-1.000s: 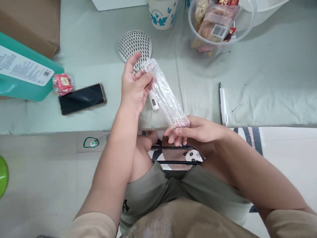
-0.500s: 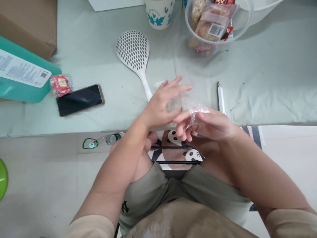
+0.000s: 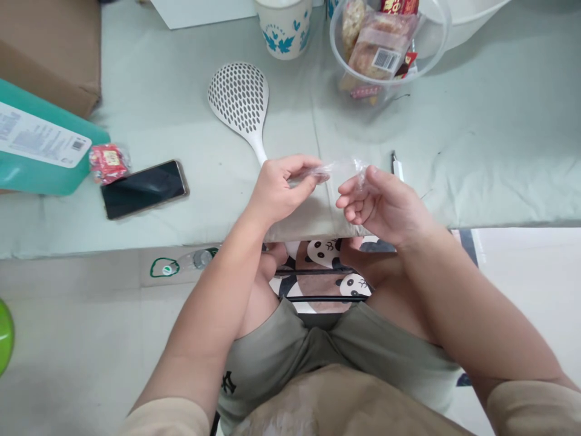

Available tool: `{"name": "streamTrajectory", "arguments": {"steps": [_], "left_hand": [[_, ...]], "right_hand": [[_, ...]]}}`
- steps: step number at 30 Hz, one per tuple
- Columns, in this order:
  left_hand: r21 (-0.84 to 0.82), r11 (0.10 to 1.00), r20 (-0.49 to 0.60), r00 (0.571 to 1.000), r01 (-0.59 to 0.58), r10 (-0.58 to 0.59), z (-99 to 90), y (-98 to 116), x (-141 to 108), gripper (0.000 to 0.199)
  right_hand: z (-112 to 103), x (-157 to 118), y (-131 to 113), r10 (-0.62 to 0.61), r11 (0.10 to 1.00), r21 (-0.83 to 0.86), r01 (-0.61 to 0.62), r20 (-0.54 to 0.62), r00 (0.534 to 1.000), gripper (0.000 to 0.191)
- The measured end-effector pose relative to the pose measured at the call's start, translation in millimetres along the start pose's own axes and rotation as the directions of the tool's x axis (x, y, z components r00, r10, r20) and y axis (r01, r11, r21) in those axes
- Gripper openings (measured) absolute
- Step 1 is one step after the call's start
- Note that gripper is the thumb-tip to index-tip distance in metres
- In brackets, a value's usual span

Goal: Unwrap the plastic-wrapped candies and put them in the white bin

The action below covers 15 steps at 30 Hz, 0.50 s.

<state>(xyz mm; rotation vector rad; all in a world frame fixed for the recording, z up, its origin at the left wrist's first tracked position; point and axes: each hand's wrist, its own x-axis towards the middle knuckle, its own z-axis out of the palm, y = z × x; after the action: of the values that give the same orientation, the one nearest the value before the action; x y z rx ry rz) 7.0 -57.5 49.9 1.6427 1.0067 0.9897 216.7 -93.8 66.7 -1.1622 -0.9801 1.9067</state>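
Observation:
A thin piece of clear plastic film (image 3: 338,169) stretches between my two hands, just above the table near its front edge. My left hand (image 3: 287,186) pinches one end between thumb and fingers. The other end is held by my right hand (image 3: 385,200), its thumb against the curled fingers. Behind my left hand lies a white skimmer (image 3: 240,100) with a perforated head; the lower part of its handle is hidden by that hand. A white pen-like tool (image 3: 396,166) lies just beyond my right hand, partly covered by it.
A black phone (image 3: 144,189) lies at the left, beside a red wrapped packet (image 3: 109,162) and a teal jug (image 3: 40,172). At the back are a paper cup (image 3: 284,30), a clear tub (image 3: 333,45) of packaged snacks and a white bowl (image 3: 472,27). A cardboard box (image 3: 49,54) stands back left.
My left hand's spread fingers have closed on the film. My right hand has moved slightly up and right, and the film is now drawn out between both hands. The view has shifted a little.

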Motion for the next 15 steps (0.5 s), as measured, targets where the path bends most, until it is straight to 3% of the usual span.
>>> {"name": "streamTrajectory", "arguments": {"steps": [8,15], "left_hand": [[0.024,1.0,0.048,0.999,-0.007,0.006,-4.5,-0.1,-0.8,0.034],[0.086,0.996,0.099,0.994,0.036,-0.045,0.0,0.9,-4.4,0.03]], "right_hand": [[5.3,-8.0,-7.7,-0.003,0.998,-0.059,0.005,0.032,0.999,0.064],[-0.8,-10.0,-6.4,-0.125,0.988,-0.095,0.12,-0.042,0.991,0.064]]}}
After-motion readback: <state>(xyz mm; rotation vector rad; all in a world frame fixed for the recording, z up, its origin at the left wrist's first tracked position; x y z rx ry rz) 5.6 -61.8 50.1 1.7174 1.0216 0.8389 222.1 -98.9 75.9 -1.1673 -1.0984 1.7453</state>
